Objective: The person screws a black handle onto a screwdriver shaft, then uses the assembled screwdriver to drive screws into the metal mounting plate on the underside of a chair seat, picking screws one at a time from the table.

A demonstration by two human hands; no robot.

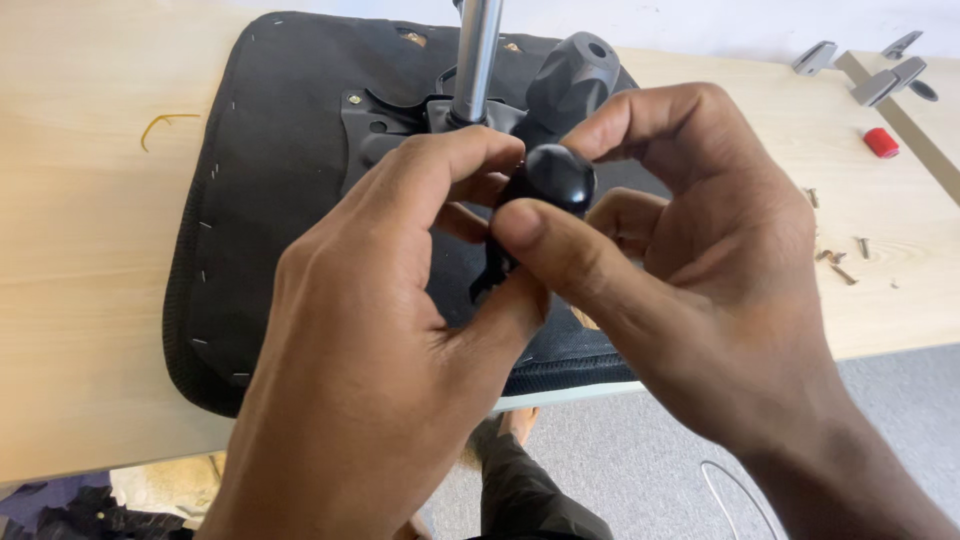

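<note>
The left hand (pixel 380 340) and the right hand (pixel 690 270) are both pinching a small black lever with a rounded knob (pixel 558 178), holding it just above the upturned chair seat (pixel 270 170) lying on the bench (pixel 80 250). The knob is sitting between the fingertips of both hands, near the chrome gas-lift column (pixel 476 60) and the grey adjustment knob (pixel 575 70). Risk: the smooth knob may be slipping from the narrow fingertip grip, dropping the lever off the near bench edge. Loose screws (pixel 835 262) are lying toward the right edge.

Metal post (pixel 475 60), knob (pixel 575 65) block ahead; tabletop (pixel 80 200) left open.
</note>
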